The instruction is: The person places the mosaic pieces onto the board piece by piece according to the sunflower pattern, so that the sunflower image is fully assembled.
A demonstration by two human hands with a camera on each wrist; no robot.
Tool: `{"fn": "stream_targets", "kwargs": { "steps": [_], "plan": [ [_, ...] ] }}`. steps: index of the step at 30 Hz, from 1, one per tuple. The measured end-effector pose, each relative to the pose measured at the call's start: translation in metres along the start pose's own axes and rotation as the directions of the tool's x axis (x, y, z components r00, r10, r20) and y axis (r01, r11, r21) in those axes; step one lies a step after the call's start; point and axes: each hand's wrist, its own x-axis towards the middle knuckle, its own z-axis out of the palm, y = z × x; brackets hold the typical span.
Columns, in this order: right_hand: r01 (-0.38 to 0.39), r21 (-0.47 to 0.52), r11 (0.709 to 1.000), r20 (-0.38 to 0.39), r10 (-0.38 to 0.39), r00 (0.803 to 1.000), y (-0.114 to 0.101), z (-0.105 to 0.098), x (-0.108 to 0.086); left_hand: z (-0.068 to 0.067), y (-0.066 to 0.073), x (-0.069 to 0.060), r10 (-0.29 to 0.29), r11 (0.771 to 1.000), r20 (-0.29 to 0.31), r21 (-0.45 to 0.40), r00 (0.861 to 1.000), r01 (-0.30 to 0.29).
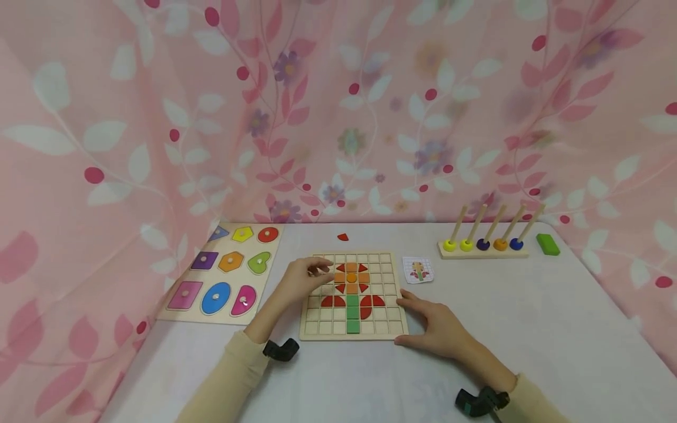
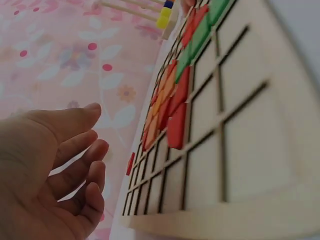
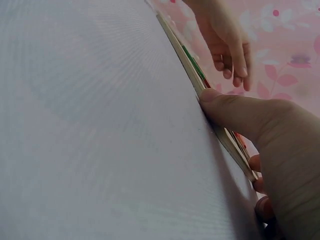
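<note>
A wooden grid board (image 1: 317, 335) lies flat on the table with a flower of colored pieces. Orange squares (image 1: 351, 267) surround an orange disc (image 1: 351, 278), green squares (image 1: 352, 313) form a stem, and red quarter-round pieces (image 1: 365, 312) make leaves. My left hand (image 1: 304, 279) hovers over the board's left part, fingers loosely bent; in the left wrist view the left hand (image 2: 60, 170) holds nothing. My right hand (image 1: 439, 329) holds the board's near right corner, thumb against the near edge, fingers on the right edge; the right wrist view shows the right thumb (image 3: 235, 112) on that edge.
A loose red piece (image 1: 342, 237) lies beyond the board. A small flower picture card (image 1: 418, 270) is at its right. At left lies a shape puzzle (image 1: 244, 317); at back right stand a peg rack (image 1: 483, 254) with colored beads and a green block (image 1: 548, 244).
</note>
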Motion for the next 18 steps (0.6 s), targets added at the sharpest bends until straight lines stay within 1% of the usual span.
{"fn": "stream_targets", "kwargs": {
  "steps": [4, 6, 7, 9, 11, 12, 13, 14, 16, 18],
  "plan": [
    [0.008, 0.001, 1.000, 0.000, -0.008, 1.000, 0.001, -0.001, 0.000, -0.004, 0.007, 0.039, 0.007, 1.000, -0.003, 0.017, 1.000, -0.007],
    [0.011, 0.001, 1.000, 0.000, -0.011, 1.000, 0.001, -0.001, 0.000, -0.004, 0.007, 0.058, -0.003, 0.999, -0.009, 0.040, 1.000, 0.003],
    [0.012, 0.003, 1.000, -0.003, -0.012, 1.000, 0.001, -0.001, 0.000, -0.003, 0.007, 0.066, -0.018, 0.999, -0.017, 0.049, 1.000, 0.019],
    [0.017, 0.004, 1.000, -0.008, -0.017, 1.000, 0.001, -0.002, 0.000, -0.001, 0.004, 0.081, -0.075, 0.995, -0.037, 0.058, 0.997, 0.077],
    [0.019, 0.008, 1.000, -0.010, -0.019, 1.000, 0.002, -0.001, 0.001, 0.004, 0.001, 0.092, -0.147, 0.987, -0.051, 0.056, 0.988, 0.149],
    [0.018, 0.014, 1.000, -0.009, -0.017, 1.000, 0.002, -0.001, 0.001, 0.006, -0.001, 0.097, -0.185, 0.981, -0.052, 0.045, 0.981, 0.187],
    [0.015, 0.015, 1.000, -0.005, -0.015, 1.000, 0.002, -0.001, 0.001, 0.009, -0.003, 0.101, -0.215, 0.975, -0.050, 0.039, 0.975, 0.217],
    [0.012, 0.017, 1.000, 0.001, -0.012, 1.000, 0.002, 0.000, 0.001, 0.011, -0.005, 0.104, -0.233, 0.971, -0.045, 0.034, 0.971, 0.235],
    [0.006, 0.020, 1.000, 0.008, -0.006, 1.000, 0.003, 0.000, 0.000, 0.016, -0.007, 0.110, -0.239, 0.970, -0.030, 0.029, 0.970, 0.240],
    [0.002, 0.019, 1.000, 0.008, -0.002, 1.000, 0.003, -0.001, 0.000, 0.021, -0.008, 0.115, -0.223, 0.974, -0.026, 0.024, 0.974, 0.224]
  ]
}}
